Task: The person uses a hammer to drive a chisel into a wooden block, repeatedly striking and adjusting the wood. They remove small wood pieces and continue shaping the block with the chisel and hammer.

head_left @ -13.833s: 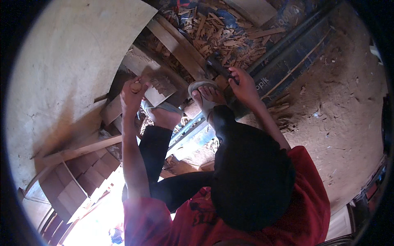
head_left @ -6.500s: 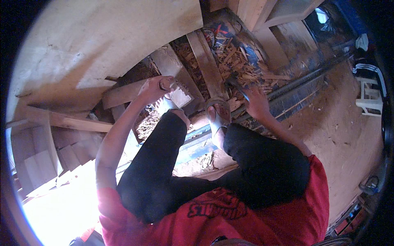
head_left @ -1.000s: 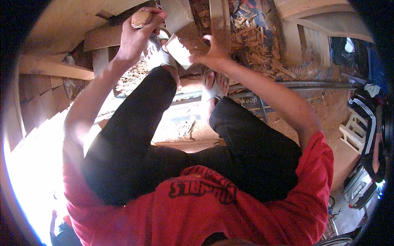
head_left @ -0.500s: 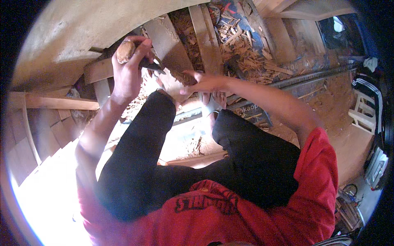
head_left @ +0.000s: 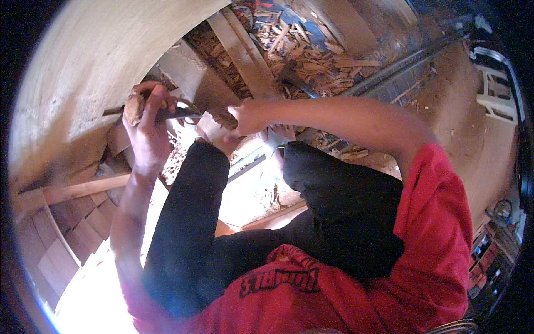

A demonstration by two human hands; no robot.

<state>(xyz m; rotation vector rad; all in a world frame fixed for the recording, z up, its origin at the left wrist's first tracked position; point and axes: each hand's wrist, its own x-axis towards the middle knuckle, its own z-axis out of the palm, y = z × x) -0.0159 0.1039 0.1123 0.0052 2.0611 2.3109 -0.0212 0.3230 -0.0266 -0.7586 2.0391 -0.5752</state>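
Observation:
My left hand (head_left: 147, 125) is closed around the thick wooden handle of a dark-bladed tool (head_left: 181, 112); whether it is a knife or a chisel I cannot tell. Its blade points right, toward a pale piece of wood (head_left: 211, 127) with a rough, chipped upper edge. My right hand (head_left: 245, 119) grips that wood by its right side, fingers bent round it. The wood sits low between my bare feet (head_left: 281, 133), in front of my bent knees. Where the blade meets the wood is too small to make out.
Wood chips (head_left: 311, 67) lie heaped beyond my hands, with a plank (head_left: 245, 53) across them. A large pale curved panel (head_left: 83, 83) rises at left, above a wooden bar (head_left: 86, 188). A dark rail (head_left: 400, 64) runs far right, near a white plastic chair (head_left: 497, 94).
The view has shifted, so surroundings sit differently. My left hand is lower, and the blade has turned from slanting down to nearly level. Both hands keep their holds.

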